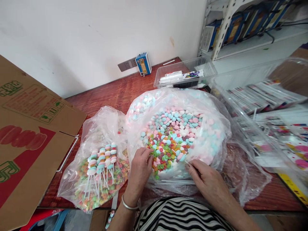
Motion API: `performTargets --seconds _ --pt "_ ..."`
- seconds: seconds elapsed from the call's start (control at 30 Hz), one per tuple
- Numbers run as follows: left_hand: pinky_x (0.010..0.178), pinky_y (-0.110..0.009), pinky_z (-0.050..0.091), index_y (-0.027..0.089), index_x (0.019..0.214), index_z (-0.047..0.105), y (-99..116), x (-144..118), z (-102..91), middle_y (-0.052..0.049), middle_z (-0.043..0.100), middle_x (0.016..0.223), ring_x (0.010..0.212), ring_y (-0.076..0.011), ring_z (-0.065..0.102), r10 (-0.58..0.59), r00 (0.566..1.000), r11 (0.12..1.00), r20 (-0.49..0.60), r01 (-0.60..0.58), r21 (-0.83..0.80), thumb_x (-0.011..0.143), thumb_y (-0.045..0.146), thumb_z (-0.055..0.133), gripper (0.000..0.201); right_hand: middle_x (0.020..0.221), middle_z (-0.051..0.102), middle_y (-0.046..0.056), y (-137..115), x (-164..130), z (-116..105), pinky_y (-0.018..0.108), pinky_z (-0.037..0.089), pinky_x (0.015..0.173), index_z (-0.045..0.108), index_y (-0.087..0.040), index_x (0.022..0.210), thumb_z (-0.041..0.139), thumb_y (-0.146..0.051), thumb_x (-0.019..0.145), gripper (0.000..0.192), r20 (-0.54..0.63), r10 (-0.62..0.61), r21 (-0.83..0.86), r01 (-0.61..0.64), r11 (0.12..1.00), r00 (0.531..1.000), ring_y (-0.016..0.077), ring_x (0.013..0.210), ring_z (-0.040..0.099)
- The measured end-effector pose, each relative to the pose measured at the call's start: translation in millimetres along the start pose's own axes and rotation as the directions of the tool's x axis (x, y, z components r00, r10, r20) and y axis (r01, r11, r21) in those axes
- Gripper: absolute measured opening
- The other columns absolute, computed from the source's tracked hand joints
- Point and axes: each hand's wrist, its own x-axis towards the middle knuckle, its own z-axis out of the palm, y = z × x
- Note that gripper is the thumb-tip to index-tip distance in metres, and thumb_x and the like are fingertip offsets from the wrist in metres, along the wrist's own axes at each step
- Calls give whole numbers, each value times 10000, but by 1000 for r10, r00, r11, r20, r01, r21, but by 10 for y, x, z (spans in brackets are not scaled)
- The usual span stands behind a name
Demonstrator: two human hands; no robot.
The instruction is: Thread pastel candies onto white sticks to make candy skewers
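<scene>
A big clear plastic bag lies open on the table, full of pastel round candies and small coloured ring candies. My left hand reaches into its near edge, fingertips pinching among the ring candies. My right hand rests at the bag's near rim and pinches a thin white stick. To the left, a smaller clear bag holds ring candies and several finished candy skewers on white sticks.
A flattened cardboard box leans at the left. Clear plastic bins with packets stand behind and to the right. A wall socket with a blue adapter sits at the table's back. Metal shelving stands at the upper right.
</scene>
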Motion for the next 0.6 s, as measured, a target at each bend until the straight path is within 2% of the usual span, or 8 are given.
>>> performTargets --seconds 0.1,0.17,0.27,0.33,0.43,0.5,0.6 --pt "847 -380 498 220 1016 670 -4 -12 34 -64 635 976 963 -226 580 11 998 1000 68 -13 29 877 118 554 207 733 648 33 -48 9 47 278 405 594 526 -222 740 358 -312 984 309 29 -31 -31 31 999 999 198 678 634" --pt "845 -391 489 215 962 682 20 -24 48 -66 636 952 950 -230 581 -14 998 1000 58 14 -2 886 136 541 178 731 650 34 -98 15 86 280 406 593 536 -217 744 359 -288 982 305 55 -58 -62 62 996 997 197 677 639" --pt "854 -376 484 204 995 684 61 -39 38 -68 656 973 946 -217 599 -135 991 960 22 136 -246 896 184 537 177 731 654 35 -188 27 138 287 413 603 556 -211 756 362 -267 983 304 75 -95 -103 102 989 993 199 681 644" --pt "793 -341 501 189 1039 684 87 -49 26 -62 683 926 857 -194 626 -268 957 825 112 288 -486 892 257 564 201 758 664 41 -242 37 157 292 426 617 579 -204 785 359 -257 988 304 90 -110 -101 119 988 990 201 703 651" --pt "662 -278 493 151 1022 695 124 -65 33 -38 687 772 686 -153 610 -368 871 523 326 483 -702 836 366 653 288 830 681 55 -289 47 157 300 452 654 612 -191 845 360 -239 990 294 122 -115 -67 124 990 986 206 753 661" --pt "604 -244 467 134 1004 698 144 -74 56 -22 665 705 628 -127 579 -368 836 369 406 532 -762 794 391 705 331 853 683 61 -297 51 147 304 463 668 625 -187 865 366 -234 987 290 131 -116 -44 122 992 985 209 770 663" --pt "556 -212 439 122 988 694 157 -80 93 -5 634 658 580 -100 547 -353 811 213 467 556 -804 761 385 748 352 847 677 60 -292 55 131 305 471 680 639 -188 873 382 -222 979 280 134 -125 -23 129 991 983 210 780 659"
